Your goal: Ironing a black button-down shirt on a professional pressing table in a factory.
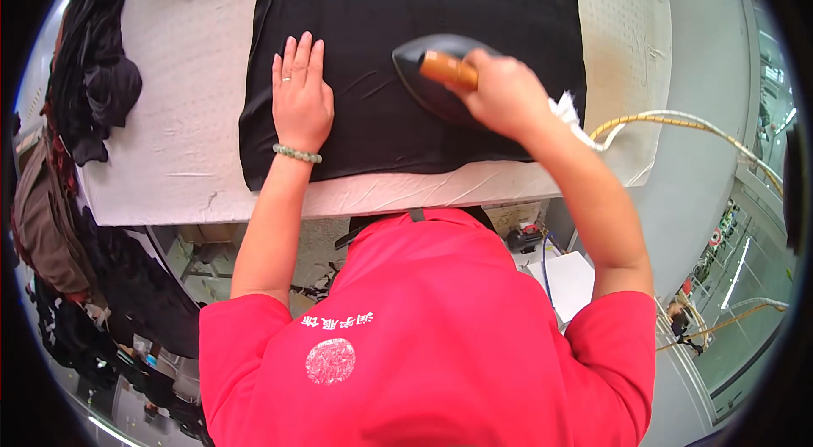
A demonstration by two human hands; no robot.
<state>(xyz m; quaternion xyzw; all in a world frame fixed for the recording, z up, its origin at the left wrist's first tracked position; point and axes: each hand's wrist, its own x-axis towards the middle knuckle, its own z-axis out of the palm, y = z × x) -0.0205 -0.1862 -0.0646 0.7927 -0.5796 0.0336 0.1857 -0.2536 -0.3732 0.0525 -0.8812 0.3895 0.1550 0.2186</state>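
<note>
Left hand (303,100) is resting spread and empty, palm down on the left part of a black top (364,7), while the right hand (506,93) is grasping the orange-brown handle (445,68) of a clothes iron (432,96) over the top's right half; whether the soleplate is touching the cloth, one cannot tell. For good work, the person should probably be holding the cloth taut leftward, leading with the iron's tip over the creases at the top's middle, and not be letting it near the bare fingers.

Beneath the top, a white-covered tabletop (178,66) is showing wrinkles, plus a brownish stain (603,49) just right of the top. Dark clothes (110,83) are lying well left of it, and a brown garment (47,218) is hanging farther left and nearer the person. Right of the top, pale and yellow hoses (669,118) are curving away toward a grey surface (707,49).
</note>
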